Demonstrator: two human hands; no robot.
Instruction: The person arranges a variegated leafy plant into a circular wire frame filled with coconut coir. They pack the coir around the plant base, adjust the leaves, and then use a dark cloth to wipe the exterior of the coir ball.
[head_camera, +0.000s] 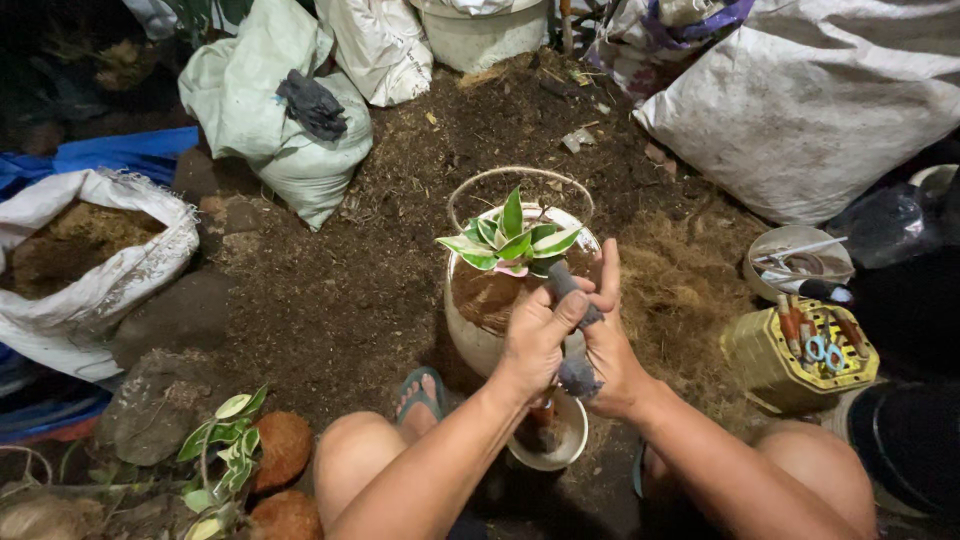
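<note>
My left hand (535, 340) and my right hand (610, 345) are pressed together over the front rim of a white pot (470, 335). Both grip a grey cloth-like piece (577, 375) that sticks out above and below the fingers. The pot holds brown fibre and a small plant with green, cream and pink leaves (508, 243). A wire hoop (520, 175) arches over the pot's back. Below my hands lies a small white bowl (560, 445).
Loose soil covers the ground beyond the pot. White sacks (810, 110) stand at the back and right, an open sack of soil (90, 270) at left. A yellow basket with scissors (800, 355) sits right. Another leafy plant (225, 440) lies lower left.
</note>
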